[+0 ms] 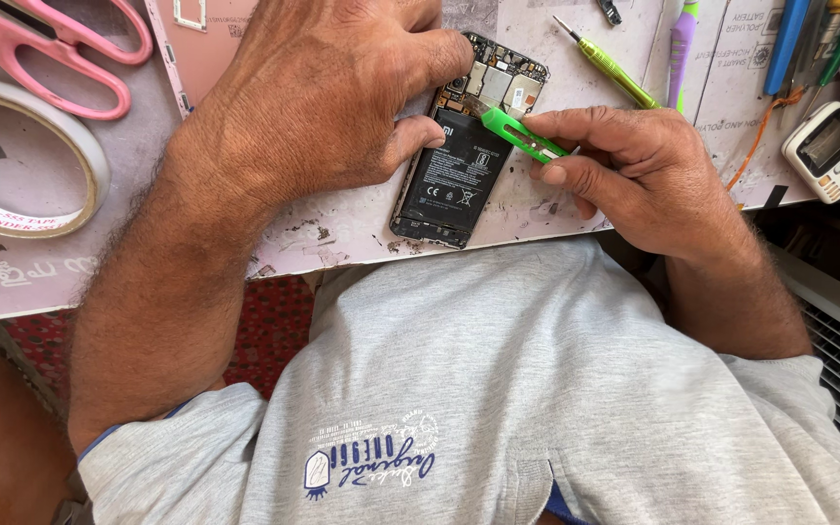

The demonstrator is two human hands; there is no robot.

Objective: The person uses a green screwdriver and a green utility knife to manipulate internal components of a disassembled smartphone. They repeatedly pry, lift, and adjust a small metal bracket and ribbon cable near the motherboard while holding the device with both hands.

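Seen from above, a person in a grey shirt is sitting at a worn desk (362,228) and working on an opened phone (459,156) with its back cover off. The phone is lying near the desk's near edge, showing a black battery and a circuit board at its far end. The left hand (323,97) is pressing down over the phone's left side, fingers curled over the far end and thumb resting on the battery, holding it in place. The right hand (624,165) is pinching a green pry tool (522,136) between thumb and fingers, with the tool's tip touching the phone where the battery meets the board. Pink scissors (60,49) and a roll of tape (31,156) are lying at the far left. A green screwdriver (610,63) is lying beyond the right hand, and a small white device (828,151) is sitting at the far right.
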